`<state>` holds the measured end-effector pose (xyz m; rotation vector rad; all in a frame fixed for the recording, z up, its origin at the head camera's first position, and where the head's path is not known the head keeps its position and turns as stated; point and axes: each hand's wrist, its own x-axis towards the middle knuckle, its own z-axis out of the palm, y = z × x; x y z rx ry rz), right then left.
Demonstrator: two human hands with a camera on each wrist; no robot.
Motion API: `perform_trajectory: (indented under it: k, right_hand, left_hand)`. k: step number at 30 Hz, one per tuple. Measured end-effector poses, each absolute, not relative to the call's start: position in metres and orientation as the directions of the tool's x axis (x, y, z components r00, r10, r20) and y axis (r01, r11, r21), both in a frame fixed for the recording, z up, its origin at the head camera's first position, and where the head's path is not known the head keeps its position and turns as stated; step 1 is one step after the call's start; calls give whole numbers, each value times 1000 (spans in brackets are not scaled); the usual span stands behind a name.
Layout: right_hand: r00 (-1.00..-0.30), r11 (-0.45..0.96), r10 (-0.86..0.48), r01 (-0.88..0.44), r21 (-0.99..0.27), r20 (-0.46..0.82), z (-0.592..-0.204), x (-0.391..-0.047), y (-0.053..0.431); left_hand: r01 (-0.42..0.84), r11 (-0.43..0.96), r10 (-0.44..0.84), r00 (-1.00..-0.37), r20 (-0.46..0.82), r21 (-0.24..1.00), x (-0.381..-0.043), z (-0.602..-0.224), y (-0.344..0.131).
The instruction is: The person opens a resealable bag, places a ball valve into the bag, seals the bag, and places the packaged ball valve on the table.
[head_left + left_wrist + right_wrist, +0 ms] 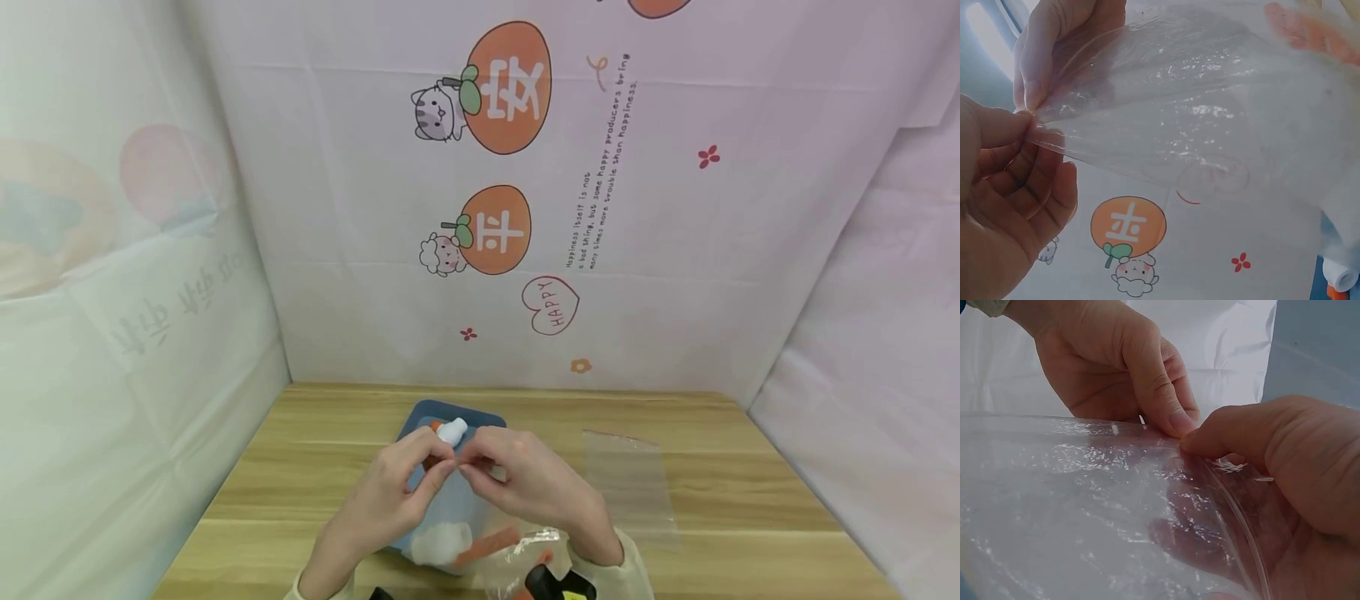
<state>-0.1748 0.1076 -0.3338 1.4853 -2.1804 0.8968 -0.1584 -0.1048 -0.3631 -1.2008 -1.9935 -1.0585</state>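
Note:
A clear plastic zip bag (1166, 94) is stretched between both hands and pinched at its edge. My left hand (390, 492) holds it between thumb and index finger, the other fingers loosely curled in the left wrist view. Fingertip to fingertip with it, my right hand (536, 483) pinches the same edge; the zip seam (1235, 519) runs down beside that hand in the right wrist view. Toward the bag's lower part show a whitish bulk (442, 542) and an orange strip (487, 546), both blurred through the film.
Beneath the hands, a blue tray (465, 411) sits on the wood-grain table (315, 467). A small white bottle-shaped piece (452, 431) with an orange part lies in it. A second clear bag (633, 492) lies flat at the right. Something black with a yellow label (555, 583) shows at the bottom edge.

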Motion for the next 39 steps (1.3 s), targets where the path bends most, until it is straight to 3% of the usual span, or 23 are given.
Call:
perform_trajectory:
  k: [9, 21, 39]
  right_hand:
    - [-391, 228, -695, -916, -330, 604, -334, -176, 110]
    - [-385, 226, -684, -919, -322, 620, -333, -175, 112]
    - [-370, 211, -693, -925, -316, 619, -333, -174, 110]
  left_hand:
    - [911, 278, 429, -402, 809, 305, -158, -362, -105]
    - [892, 274, 426, -449, 786, 361, -157, -359, -110]
    - [899, 284, 422, -429, 799, 333, -156, -360, -109]
